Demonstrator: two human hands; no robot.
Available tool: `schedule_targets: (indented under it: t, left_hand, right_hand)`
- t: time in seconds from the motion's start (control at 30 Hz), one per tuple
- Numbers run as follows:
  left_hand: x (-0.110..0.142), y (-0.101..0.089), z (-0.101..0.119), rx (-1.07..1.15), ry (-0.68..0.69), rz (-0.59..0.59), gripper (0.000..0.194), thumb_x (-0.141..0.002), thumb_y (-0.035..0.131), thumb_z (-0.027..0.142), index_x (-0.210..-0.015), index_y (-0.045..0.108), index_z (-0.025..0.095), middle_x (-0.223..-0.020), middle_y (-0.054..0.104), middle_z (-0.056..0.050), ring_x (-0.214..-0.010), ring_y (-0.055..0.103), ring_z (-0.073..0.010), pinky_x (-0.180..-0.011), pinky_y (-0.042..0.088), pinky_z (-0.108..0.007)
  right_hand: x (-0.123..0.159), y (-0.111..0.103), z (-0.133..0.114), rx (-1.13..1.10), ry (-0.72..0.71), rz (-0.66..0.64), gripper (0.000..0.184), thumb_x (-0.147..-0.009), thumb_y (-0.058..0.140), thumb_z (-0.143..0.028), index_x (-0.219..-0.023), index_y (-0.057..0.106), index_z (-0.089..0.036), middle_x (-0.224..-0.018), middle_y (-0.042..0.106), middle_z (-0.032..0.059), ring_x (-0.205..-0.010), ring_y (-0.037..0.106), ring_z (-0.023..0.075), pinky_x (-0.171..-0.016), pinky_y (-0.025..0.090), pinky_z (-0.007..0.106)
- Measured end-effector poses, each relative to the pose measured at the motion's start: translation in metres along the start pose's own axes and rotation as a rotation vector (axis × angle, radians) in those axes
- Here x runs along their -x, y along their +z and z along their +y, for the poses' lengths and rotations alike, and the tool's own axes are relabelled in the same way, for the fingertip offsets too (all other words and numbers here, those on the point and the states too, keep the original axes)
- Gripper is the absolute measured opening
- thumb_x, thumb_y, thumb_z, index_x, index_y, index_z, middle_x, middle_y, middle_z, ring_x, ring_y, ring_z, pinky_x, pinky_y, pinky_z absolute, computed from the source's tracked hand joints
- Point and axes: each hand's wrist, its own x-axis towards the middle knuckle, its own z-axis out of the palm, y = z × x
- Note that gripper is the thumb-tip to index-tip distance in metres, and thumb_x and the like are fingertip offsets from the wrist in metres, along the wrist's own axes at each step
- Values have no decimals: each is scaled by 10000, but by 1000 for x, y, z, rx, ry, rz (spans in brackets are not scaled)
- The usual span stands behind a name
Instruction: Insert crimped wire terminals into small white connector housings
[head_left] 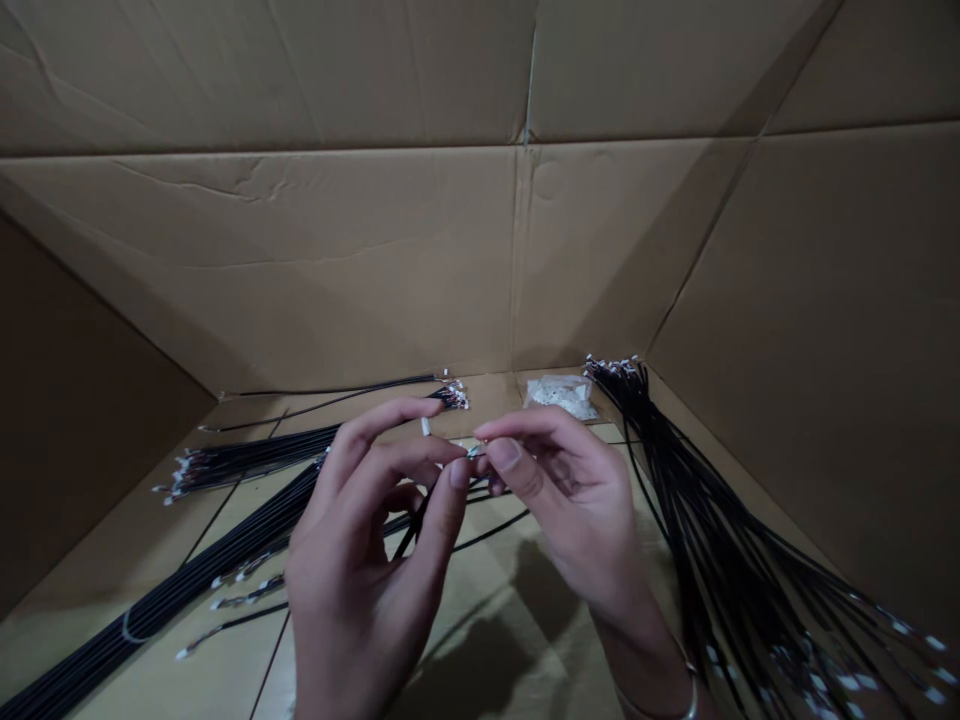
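Note:
My left hand [367,565] and my right hand [566,505] meet in the middle of the view, their fingertips pinching a thin black wire [450,505] near its small metal-crimped end [474,452]. Just above my left forefinger is a tiny white connector housing [425,427]; I cannot tell whether it touches the wire. To the right of my right hand lies a large bundle of black wires [712,520] with crimped ends. Left of my left hand lie another black wire bundle [255,455] and a longer one [165,590].
A clear plastic bag of small white parts [562,396] sits at the back. Loose black wires [322,398] lie behind the left bundle. Tall brown cardboard walls [300,270] surround the work on three sides, above a cardboard base [495,620].

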Motion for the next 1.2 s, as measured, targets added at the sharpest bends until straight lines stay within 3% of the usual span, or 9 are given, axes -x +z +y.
schedule_targets:
  t: [0.1,0.17,0.4,0.63,0.93,1.1,1.2]
  left_hand:
    - [-3,-6,3,14,-50,3,51,-930,749,304,-903,726,267,-1204,706,-62,-1089,723,-241,-683,647,-283]
    - [-6,-10,2,30,-67,-18,83,-965,697,233,-897,720,274,-1231,691,-33,-1107,709,-203,-699,626,-245]
    - [-11,-14,-11,-18,100,-84,119,-985,672,171,-959,710,281,-1264,678,18,-1089,683,-106,-680,580,-141]
    - [-7,-11,-10,-189,164,-30,106,-990,659,154,-1007,699,251,-1310,680,-22,-1106,692,-156,-758,615,-237]
    - [-8,-10,-10,-289,229,-22,120,-993,648,145,-1037,695,246,-1311,691,-51,-1114,727,-216,-889,658,-364]
    - [-10,-11,-13,-257,263,-31,103,-997,652,138,-1014,698,228,-1300,692,-38,-1170,703,-183,-970,624,-314]
    - [-10,-12,-13,-225,226,-51,125,-993,658,124,-1010,708,238,-1280,706,-20,-1155,700,-155,-883,616,-248]
  right_hand:
    - [2,-1,-2,35,-2,6,61,-981,737,-261,-955,778,-297,-849,749,-50,-782,653,120,-729,526,264]
    - [1,-1,-3,60,-13,19,67,-963,752,-236,-935,774,-293,-835,746,-58,-754,641,110,-713,528,251]
    - [1,1,-5,196,-110,85,97,-937,761,-178,-900,767,-268,-836,796,-63,-767,714,106,-718,576,225]
    - [9,10,-7,603,-354,240,135,-937,727,-89,-926,775,-215,-844,850,-21,-747,787,148,-770,609,278]
    - [12,13,3,816,-602,235,315,-927,690,13,-1106,735,-242,-985,877,17,-811,823,183,-741,572,346]
    - [11,7,9,848,-658,165,351,-931,678,20,-1162,724,-239,-1040,874,43,-885,827,190,-772,561,358]
    - [6,6,12,742,-616,163,338,-949,667,8,-1110,751,-277,-1013,873,5,-877,815,186,-769,554,365]
